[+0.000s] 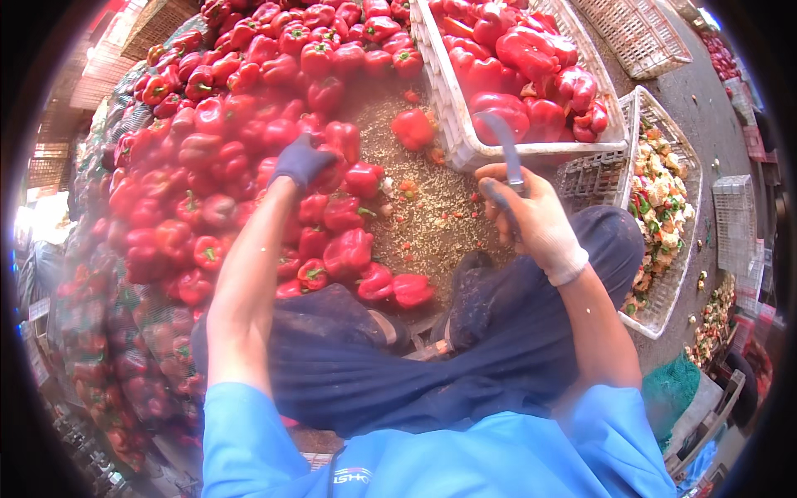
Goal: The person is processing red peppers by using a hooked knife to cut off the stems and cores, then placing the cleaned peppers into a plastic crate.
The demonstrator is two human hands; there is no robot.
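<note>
My left hand (303, 163), in a dark glove, reaches into a large heap of red bell peppers (208, 149). Its fingers rest at a pepper near the heap's right side; whether they grip it I cannot tell. My right hand (520, 208), in a pale glove with dark-stained fingertips, holds a knife with a curved metal blade (505, 140), which points up and to the left. The blade lies in front of the near rim of a white plastic crate (554, 148) filled with red peppers. A single red pepper (412, 129) lies on the ground left of that crate.
Scattered seeds and scraps cover the ground (429, 211) between my hands. A lower crate (675, 311) at the right holds pale pepper cores with green stems. Filled mesh sacks (124, 348) stand at the left. More crates (641, 37) and green netting (672, 392) are on the right.
</note>
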